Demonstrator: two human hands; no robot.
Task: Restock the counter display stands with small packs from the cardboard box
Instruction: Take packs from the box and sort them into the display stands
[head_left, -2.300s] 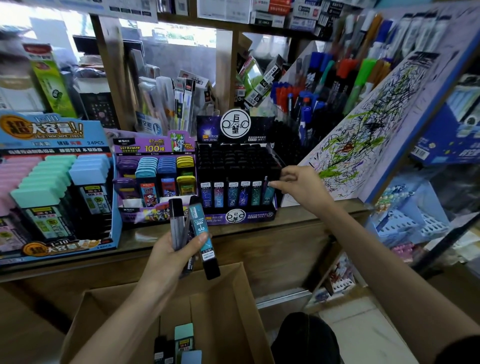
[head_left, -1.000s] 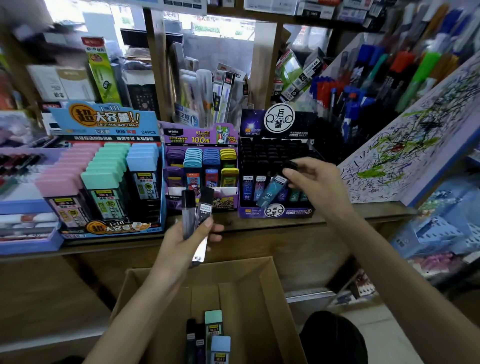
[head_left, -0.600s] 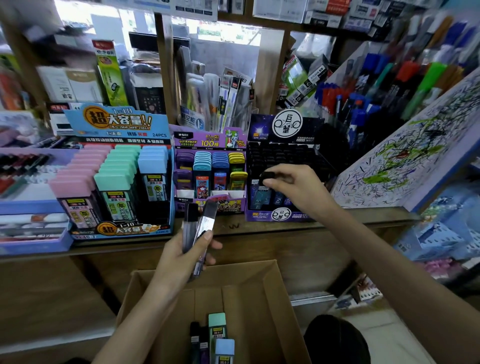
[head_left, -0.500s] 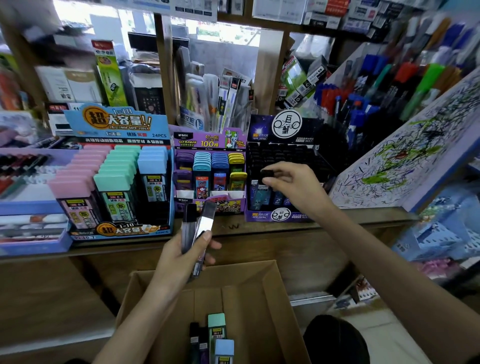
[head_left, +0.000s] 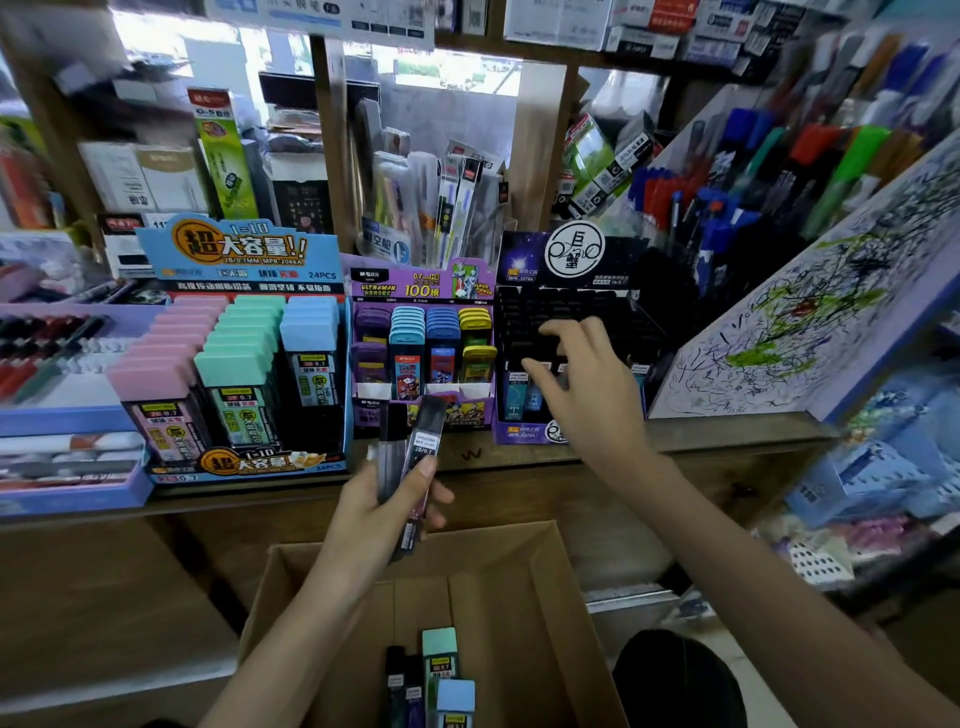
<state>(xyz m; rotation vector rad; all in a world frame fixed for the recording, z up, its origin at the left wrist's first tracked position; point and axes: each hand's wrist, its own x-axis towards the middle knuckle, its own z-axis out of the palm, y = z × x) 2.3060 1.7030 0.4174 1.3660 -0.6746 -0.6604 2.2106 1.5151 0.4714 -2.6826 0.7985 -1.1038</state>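
Two slim dark packs stood upright in the left hand, clamped between thumb and curled fingers above the open brown cardboard box. The right hand, fingers spread wide and holding nothing, hovered over the front rows of the black tiered display stand on the wooden counter. Whether it touched the blue-labelled packs there could not be told. Several mint, blue and dark spare packs lay in the box bottom.

Pink, mint and pale blue caps in blue display stand, purple middle stand, black stand, brown cardboard box, multicoloured scribbles on white board
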